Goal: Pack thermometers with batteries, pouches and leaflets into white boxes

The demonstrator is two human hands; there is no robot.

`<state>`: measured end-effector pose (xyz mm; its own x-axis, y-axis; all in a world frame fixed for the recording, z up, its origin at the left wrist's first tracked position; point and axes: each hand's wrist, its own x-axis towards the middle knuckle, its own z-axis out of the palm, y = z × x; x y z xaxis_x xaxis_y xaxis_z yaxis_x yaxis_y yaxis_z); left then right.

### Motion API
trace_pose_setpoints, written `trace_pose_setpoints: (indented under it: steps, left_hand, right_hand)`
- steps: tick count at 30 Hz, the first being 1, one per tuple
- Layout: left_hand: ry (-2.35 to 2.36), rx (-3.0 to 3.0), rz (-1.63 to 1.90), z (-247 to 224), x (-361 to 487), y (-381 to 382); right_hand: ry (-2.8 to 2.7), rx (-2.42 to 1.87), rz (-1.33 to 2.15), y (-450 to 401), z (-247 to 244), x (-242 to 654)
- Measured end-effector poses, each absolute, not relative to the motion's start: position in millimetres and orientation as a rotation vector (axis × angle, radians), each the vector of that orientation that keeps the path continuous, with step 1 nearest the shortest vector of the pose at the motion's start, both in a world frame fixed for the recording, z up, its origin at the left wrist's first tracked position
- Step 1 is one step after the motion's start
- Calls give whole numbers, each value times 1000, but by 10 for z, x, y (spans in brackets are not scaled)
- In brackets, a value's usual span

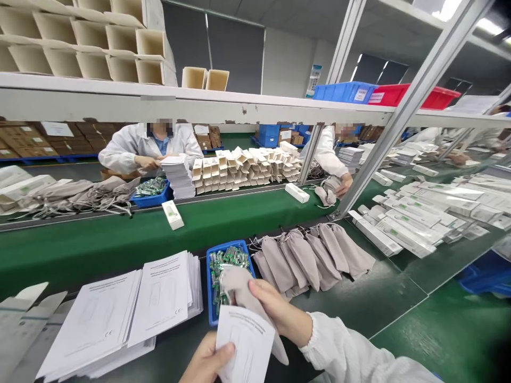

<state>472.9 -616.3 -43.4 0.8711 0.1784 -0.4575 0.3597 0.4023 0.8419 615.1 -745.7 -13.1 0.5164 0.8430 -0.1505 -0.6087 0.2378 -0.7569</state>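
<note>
My left hand [209, 357] pinches a white printed instruction leaflet [248, 340], its thumb lying over the front. Behind the leaflet, my right hand [275, 308] is closed round a grey cloth drawstring pouch [242, 287], whose lower end hangs out below the paper at the right. Whether my left fingers also touch the pouch is hidden by the leaflet. Just beyond the hands stands a blue bin [213, 315] of small green batteries [229, 257]. To the left lie stacks of printed leaflets [159, 292]; more grey pouches [307, 255] lie in a row to the right.
A green conveyor belt [223, 215] crosses ahead, carrying white boxes [172, 215]. Many slim white boxes [415, 229] lie at right. A slanted metal post [379, 165] and an overhead shelf [239, 103] frame the bench. Co-workers [151, 149] sit across the belt.
</note>
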Motion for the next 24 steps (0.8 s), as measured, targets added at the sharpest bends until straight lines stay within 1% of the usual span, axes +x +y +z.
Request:
trace_pose_setpoints:
  steps: [3,5,8,11,14,17,19,20,21,24]
  left_hand:
    - [526,1091,-96,-408,4734,-6195]
    - [551,991,-63,-321,4730,-6198]
    - [655,810,140,-165,4747,-6230]
    - [632,714,307,-98,4788,-6327]
    - [591,687,323,-151,4814,-6454]
    - [603,731,367,-269,4779,-6535]
    - [601,795,411,-341,4719,-6548]
    - [583,826,421,-363,4683,-6543]
    - [548,855,428,-371,4647,-6532]
    - [371,975,460,-302,4566,-6465]
  right_hand:
    - [-163,-949,930,-7478,-90,6238]
    - [-146,-1077,800,-7552,0,6303]
    - [-264,-1307,594,-7661,157,6298]
    - [-461,-1450,581,-7644,221,6103]
    - [-600,-1611,570,-7480,139,5853]
    - [-755,-1834,291,-7306,-18,5746]
    - [-808,-1864,123,-7249,-116,5776]
    - [-799,-1829,119,-7239,-158,5811]
    - [-777,-1769,188,-7236,-196,5850]
    - [-752,-1517,653,-7230,-300,5926]
